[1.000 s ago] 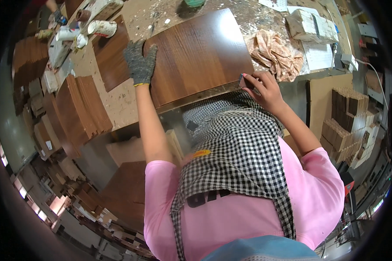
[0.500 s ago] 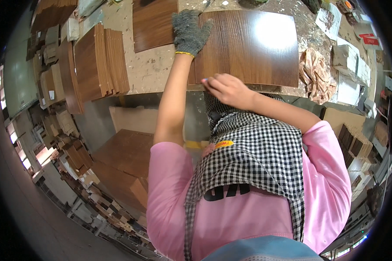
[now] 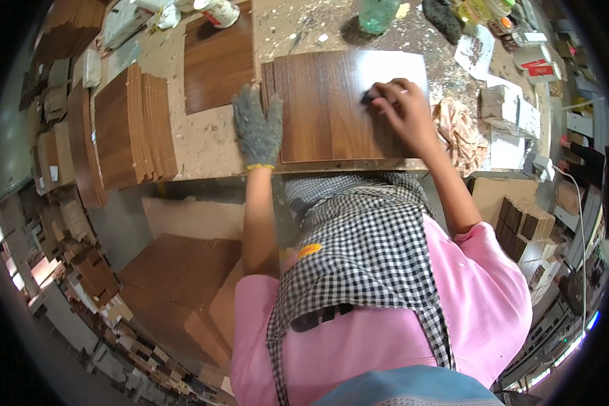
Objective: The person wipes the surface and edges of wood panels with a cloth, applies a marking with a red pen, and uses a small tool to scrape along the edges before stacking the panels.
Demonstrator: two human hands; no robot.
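Note:
A brown wood-grain panel (image 3: 325, 111) lies in front of me on the workbench, with edges of other panels showing at its left side. My left hand (image 3: 258, 132), in a grey knit glove with a yellow cuff, rests flat beside that left edge, fingers extended and thumb against it. Over the panel's right part is my bare right hand (image 3: 409, 115), its fingers bent around a small dark object (image 3: 370, 97). Its kind is too blurred to tell. A second brown panel (image 3: 216, 71) lies beyond my left hand.
A row of brown panels (image 3: 125, 128) stands at left. A crumpled pinkish cloth (image 3: 459, 132) and a wrapped white block (image 3: 504, 105) sit at right. Farther back are a green translucent container (image 3: 377, 15) and a white can (image 3: 216, 12). The bench's front edge (image 3: 216, 173) runs before me.
My right hand has moved from the panel's near left edge to its right part. My left hand has slid back toward me along the left edge. The view has shifted, showing more of the bench's back.

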